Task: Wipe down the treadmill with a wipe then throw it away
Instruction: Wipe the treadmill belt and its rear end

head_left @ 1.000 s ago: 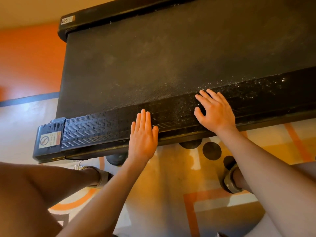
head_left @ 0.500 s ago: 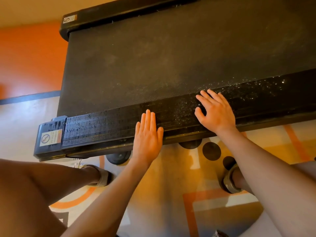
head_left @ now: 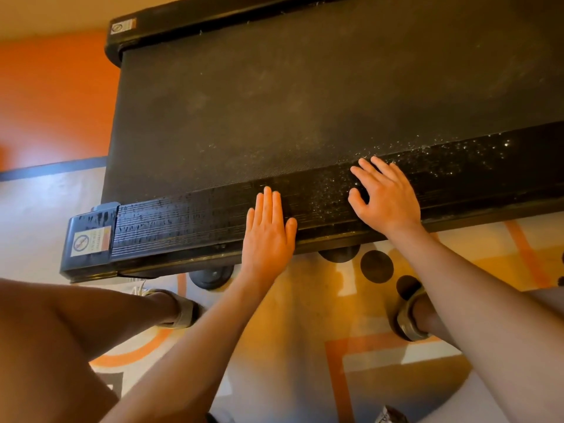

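Observation:
A black treadmill [head_left: 305, 96] fills the upper view, its wide belt dusty. Its near side rail [head_left: 183, 221] looks wet and streaked on the left, with pale specks further right. My left hand [head_left: 268, 233] lies flat on the rail, fingers straight and together. My right hand [head_left: 384, 196] rests on the rail to the right, fingers spread and slightly bent. No wipe is visible in or under either hand.
A black end cap with a warning sticker [head_left: 90, 242] closes the rail's left end. Round treadmill feet [head_left: 210, 276] sit under the rail. My two sandalled feet [head_left: 180, 309] stand on a patterned orange and grey floor [head_left: 305, 315]. An orange wall [head_left: 52, 96] rises at left.
My left hand has slid slightly to the right along the rail. The right hand has stayed where it was.

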The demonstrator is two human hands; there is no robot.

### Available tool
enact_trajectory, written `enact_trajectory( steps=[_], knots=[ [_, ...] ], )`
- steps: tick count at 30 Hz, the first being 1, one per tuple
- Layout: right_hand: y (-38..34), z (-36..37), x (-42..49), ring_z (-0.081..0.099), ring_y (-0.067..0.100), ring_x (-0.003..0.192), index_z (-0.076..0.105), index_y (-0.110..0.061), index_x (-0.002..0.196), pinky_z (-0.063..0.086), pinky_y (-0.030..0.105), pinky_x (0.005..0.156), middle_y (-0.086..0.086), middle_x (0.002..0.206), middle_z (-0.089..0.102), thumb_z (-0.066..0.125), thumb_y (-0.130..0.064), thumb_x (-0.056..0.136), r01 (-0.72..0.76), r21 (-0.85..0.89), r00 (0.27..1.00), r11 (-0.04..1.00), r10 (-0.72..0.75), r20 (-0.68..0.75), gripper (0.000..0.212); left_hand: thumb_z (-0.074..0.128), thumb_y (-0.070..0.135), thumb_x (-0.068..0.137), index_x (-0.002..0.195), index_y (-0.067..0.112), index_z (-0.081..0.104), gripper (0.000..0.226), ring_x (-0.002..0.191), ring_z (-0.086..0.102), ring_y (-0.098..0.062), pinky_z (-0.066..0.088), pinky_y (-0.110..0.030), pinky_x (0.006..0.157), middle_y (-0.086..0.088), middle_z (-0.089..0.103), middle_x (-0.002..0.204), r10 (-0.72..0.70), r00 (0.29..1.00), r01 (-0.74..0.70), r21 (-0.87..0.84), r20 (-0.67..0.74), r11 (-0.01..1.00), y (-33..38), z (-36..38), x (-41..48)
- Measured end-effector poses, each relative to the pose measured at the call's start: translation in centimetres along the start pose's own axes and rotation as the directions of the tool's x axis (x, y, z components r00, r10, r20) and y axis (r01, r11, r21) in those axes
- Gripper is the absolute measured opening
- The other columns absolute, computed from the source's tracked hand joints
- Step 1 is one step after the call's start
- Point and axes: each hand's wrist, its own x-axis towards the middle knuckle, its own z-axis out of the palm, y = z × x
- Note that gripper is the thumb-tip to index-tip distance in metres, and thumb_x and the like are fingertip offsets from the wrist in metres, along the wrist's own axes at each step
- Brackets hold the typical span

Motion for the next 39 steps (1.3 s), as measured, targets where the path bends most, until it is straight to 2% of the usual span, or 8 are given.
enact_trajectory(
  steps=[3,10,18,26,30,33,36,39],
  knots=[
    [0.1,0.1,-0.1,0.033,0.025,0.151,0.054,-0.02,0.148,0.025,0.049,0.125,0.005,0.158,0.046,0.032,-0.051,0.1,0.005,-0.006,1.0,1.0,-0.005,-0.002,0.061,0.025,0.046,0.11,0.164,0.013,0.005,0.066,0.157,-0.009,-0.023,-0.007,-0.037,0.123,-0.007,-0.005,0.171,0.003,1.0,-0.003,0.019,0.014,1.0,0.3,0.7,-1.9],
    [0.1,0.0,0.1,0.033,0.025,0.151,0.054,-0.021,0.148,0.025,0.049,0.125,0.005,0.158,0.046,0.034,-0.05,0.1,0.003,0.002,1.0,1.0,-0.003,-0.007,0.06,0.025,0.047,0.11,0.164,0.011,0.002,0.068,0.158,-0.007,-0.027,0.005,-0.05,0.128,-0.01,-0.006,0.171,-0.056,0.997,0.053,0.061,0.055,0.997,0.6,-0.8,6.0],
    [0.1,0.1,0.1,0.036,0.026,0.15,0.056,-0.019,0.147,0.027,0.05,0.124,0.006,0.156,0.048,0.036,-0.048,0.1,0.013,0.009,0.999,1.0,-0.013,-0.029,0.059,0.024,0.047,0.11,0.164,0.016,0.005,0.065,0.157,-0.011,-0.019,-0.007,-0.037,0.124,-0.003,-0.005,0.171,0.021,1.0,-0.021,0.013,0.007,1.0,-0.1,1.0,-2.8],
    [0.1,0.1,0.1,0.035,0.026,0.15,0.056,-0.019,0.147,0.026,0.049,0.124,0.006,0.156,0.048,0.033,-0.049,0.099,0.015,0.017,0.999,1.0,-0.014,-0.034,0.061,0.025,0.044,0.111,0.164,0.012,0.005,0.065,0.158,-0.005,-0.026,0.001,-0.047,0.127,-0.009,-0.003,0.172,-0.05,0.999,0.049,0.044,0.014,0.998,1.1,-0.4,4.9],
    [0.2,0.0,0.1,0.036,0.026,0.15,0.056,-0.019,0.146,0.026,0.05,0.124,0.006,0.157,0.048,0.032,-0.05,0.099,0.011,0.017,0.999,1.0,-0.011,-0.036,0.062,0.025,0.045,0.111,0.164,0.015,0.006,0.064,0.157,-0.008,-0.022,-0.006,-0.039,0.123,-0.005,-0.004,0.172,-0.004,1.0,0.004,0.003,-0.02,1.0,1.6,0.6,0.0],
    [0.1,0.2,-0.1,0.036,0.026,0.15,0.056,-0.018,0.146,0.027,0.051,0.124,0.006,0.156,0.049,0.034,-0.049,0.099,0.017,0.015,0.999,1.0,-0.016,-0.042,0.06,0.023,0.046,0.11,0.164,0.016,0.005,0.065,0.157,-0.011,-0.02,-0.006,-0.039,0.125,-0.003,-0.006,0.171,0.0,1.0,0.0,0.019,0.017,1.0,0.8,1.0,-2.3],
    [0.1,0.2,-0.1,0.037,0.025,0.15,0.057,-0.018,0.145,0.027,0.051,0.124,0.006,0.155,0.049,0.036,-0.048,0.099,0.026,0.016,0.998,1.0,-0.025,-0.049,0.058,0.023,0.046,0.11,0.164,0.014,0.005,0.065,0.158,-0.008,-0.023,-0.007,-0.038,0.122,-0.006,-0.004,0.172,0.003,1.0,-0.004,0.05,0.031,0.999,1.3,0.6,0.5],
    [0.2,0.1,-0.1,0.037,0.025,0.15,0.057,-0.018,0.145,0.028,0.051,0.124,0.006,0.155,0.049,0.036,-0.048,0.1,0.018,0.015,0.999,1.0,-0.017,-0.049,0.058,0.024,0.046,0.11,0.163,0.012,0.005,0.066,0.158,-0.003,-0.027,0.0,-0.044,0.125,-0.009,-0.002,0.172,-0.003,0.999,0.0,0.057,0.046,0.998,2.3,0.0,4.6]
  ],
)
